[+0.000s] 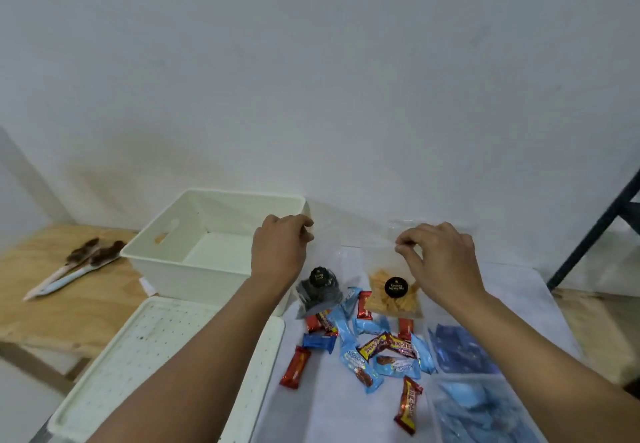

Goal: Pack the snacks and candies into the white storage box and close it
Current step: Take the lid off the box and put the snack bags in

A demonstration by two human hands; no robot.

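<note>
Packing had barely begun: the white storage box [194,234] stood open with nothing visible inside, its lid [149,359] lying flat in front of it, while wrapped candies [367,349] lay scattered on the white cloth [519,290]. The left hand [278,248] pinched the top of a clear bag of dark snacks [317,290], and the right hand [440,262] pinched the top of a clear bag of orange crackers [393,295], both bags beside the box. The next move probably called for carrying both bags left over the rim and lowering them in.
</note>
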